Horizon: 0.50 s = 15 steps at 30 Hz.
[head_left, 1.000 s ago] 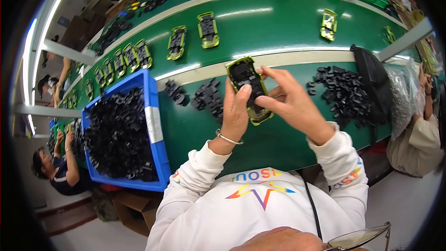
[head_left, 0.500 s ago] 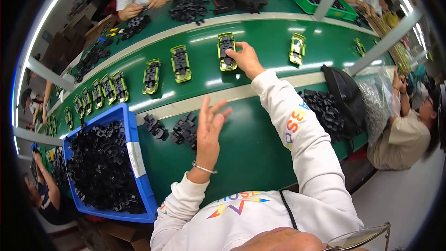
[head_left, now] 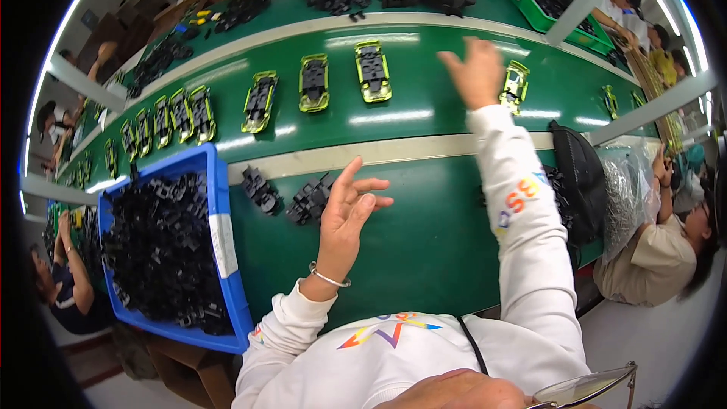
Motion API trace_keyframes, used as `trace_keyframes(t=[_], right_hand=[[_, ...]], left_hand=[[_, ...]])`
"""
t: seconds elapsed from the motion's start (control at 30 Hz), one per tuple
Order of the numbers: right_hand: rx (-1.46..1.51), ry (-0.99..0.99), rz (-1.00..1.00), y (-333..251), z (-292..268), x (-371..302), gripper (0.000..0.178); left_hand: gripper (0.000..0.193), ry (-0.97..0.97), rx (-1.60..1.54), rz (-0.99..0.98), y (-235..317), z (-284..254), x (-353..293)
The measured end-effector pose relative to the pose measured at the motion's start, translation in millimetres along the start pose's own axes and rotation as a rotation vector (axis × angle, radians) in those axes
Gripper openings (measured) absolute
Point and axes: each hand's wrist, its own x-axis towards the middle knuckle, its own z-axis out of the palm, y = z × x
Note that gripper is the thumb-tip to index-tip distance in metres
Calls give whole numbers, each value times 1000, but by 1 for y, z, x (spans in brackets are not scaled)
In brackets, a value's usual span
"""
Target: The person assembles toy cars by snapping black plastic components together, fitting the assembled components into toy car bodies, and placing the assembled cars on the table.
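Note:
My right hand (head_left: 478, 74) is slightly blurred, its thumb spread, holding nothing. It hovers over the green belt just left of a lime-green toy car body (head_left: 515, 86) with a pale inside. Farther left on the belt lies a toy car with a black chassis (head_left: 372, 71), wheel side up. Two similar toy cars (head_left: 314, 83) (head_left: 260, 101) follow to its left. My left hand (head_left: 344, 216) is raised over the near table, empty, fingers apart. Beside it sits a small heap of black plastic parts (head_left: 309, 198), with a smaller cluster of black parts (head_left: 261, 189) to the left.
A blue bin (head_left: 218, 220) full of black parts stands at my left. More toy cars (head_left: 180, 115) line the belt's far-left end. At right lie a black bag (head_left: 577, 182) and a clear plastic bag (head_left: 625, 189). Co-workers sit across and at both sides; a green crate (head_left: 522, 11) stands far right.
My right hand has let go of the black-chassis toy car and moved right, toward the lime-green car body. My left hand stays raised. The whole view has shifted slightly.

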Motion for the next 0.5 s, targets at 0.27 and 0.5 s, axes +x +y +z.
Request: trace_keyframes(t=[0.27,0.5], right_hand=[[-191,-356,483,131,12,-24,91],[958,-669,149,-14,-75,-67,86]], left_hand=[[50,-66,-67,-20,-5,1,-10],[64,-31,-115,-58,-9,1,-22]])
